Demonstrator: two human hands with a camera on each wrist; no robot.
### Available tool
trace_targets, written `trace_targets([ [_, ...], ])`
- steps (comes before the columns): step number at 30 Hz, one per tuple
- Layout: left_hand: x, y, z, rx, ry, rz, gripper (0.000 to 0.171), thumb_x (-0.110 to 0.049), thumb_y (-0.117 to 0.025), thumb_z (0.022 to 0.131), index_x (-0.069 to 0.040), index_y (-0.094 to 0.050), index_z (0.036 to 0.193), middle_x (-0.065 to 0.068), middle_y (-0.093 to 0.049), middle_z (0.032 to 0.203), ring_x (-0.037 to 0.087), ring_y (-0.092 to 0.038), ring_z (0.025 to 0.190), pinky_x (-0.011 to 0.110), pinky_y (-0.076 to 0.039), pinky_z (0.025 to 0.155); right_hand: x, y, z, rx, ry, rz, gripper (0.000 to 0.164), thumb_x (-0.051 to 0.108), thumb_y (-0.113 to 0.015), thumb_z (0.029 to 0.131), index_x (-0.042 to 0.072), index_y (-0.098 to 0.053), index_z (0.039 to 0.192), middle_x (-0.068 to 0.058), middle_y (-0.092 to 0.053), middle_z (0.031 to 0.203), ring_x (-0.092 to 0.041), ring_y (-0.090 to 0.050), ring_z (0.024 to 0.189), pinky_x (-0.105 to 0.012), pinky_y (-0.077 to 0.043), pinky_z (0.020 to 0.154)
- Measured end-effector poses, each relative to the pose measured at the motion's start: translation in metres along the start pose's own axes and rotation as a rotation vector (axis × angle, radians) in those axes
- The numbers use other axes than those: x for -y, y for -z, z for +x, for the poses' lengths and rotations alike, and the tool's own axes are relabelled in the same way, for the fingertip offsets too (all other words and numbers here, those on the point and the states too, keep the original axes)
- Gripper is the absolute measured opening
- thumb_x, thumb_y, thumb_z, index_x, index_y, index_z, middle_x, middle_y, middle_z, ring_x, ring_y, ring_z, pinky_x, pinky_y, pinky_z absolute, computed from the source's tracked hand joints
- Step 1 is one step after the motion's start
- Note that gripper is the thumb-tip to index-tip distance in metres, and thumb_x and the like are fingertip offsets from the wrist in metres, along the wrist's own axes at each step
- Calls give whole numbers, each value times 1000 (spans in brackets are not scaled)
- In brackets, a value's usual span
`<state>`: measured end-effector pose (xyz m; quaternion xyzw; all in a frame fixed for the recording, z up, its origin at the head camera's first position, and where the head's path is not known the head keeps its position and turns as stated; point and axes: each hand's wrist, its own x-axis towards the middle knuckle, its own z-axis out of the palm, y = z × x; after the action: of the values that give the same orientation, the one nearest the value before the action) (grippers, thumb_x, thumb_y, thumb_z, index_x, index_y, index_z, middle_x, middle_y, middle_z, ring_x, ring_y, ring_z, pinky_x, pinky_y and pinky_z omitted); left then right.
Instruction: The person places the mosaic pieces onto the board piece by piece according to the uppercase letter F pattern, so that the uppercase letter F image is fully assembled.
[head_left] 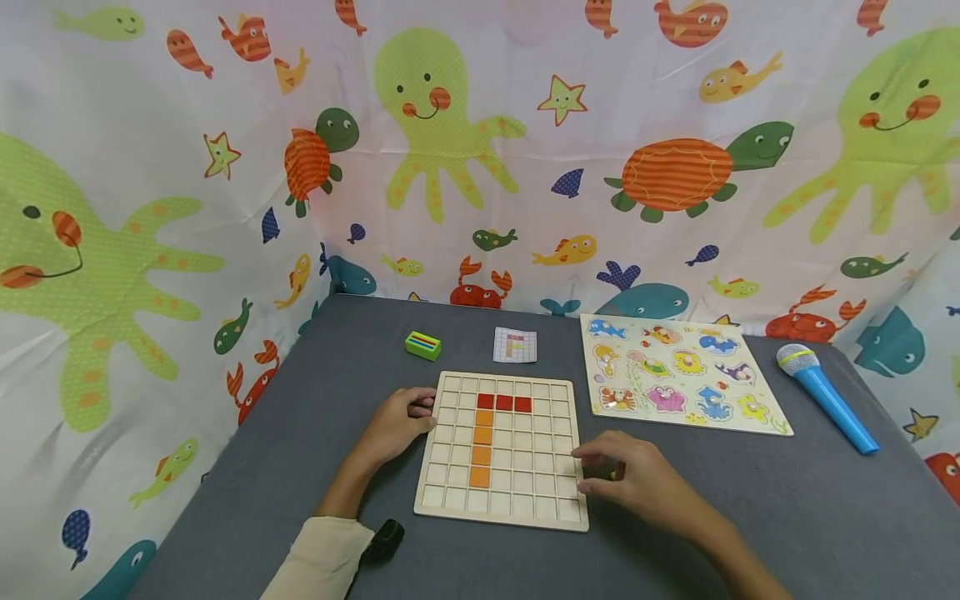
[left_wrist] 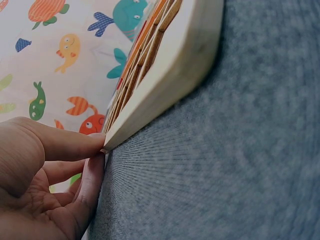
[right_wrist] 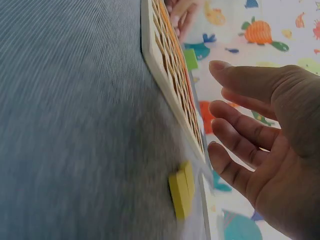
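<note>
A square wooden grid board lies on the grey cloth. Red tiles fill a short row near its top, and orange tiles run down in a column below the row's left end. At the board's left edge, my left hand pinches the rim with thumb and fingertips. By the right edge is my right hand, thumb and fingers spread apart and loosely bent, holding nothing. Yellow blocks lie on the cloth close to that hand, mostly hidden behind it in the head view.
Behind the board are a small block stack, green with coloured layers, and a printed grid card. A sea-animal puzzle board lies at the back right, beside a blue toy microphone. Printed curtains border the table's back and sides.
</note>
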<state>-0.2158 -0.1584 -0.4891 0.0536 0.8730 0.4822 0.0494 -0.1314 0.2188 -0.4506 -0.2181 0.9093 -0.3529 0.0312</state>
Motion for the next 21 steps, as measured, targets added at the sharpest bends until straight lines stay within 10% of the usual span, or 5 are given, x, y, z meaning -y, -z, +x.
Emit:
trace_targets([
  [21, 0, 0, 1, -3, 9, 2, 49, -6, -76, 96, -3, -64, 144, 10, -64, 125, 25, -68, 114, 45, -56, 100, -40, 19, -41, -44, -23, 22, 38, 32, -89, 87, 20, -76, 120, 8, -68, 102, -9, -60, 87, -25, -50, 69],
])
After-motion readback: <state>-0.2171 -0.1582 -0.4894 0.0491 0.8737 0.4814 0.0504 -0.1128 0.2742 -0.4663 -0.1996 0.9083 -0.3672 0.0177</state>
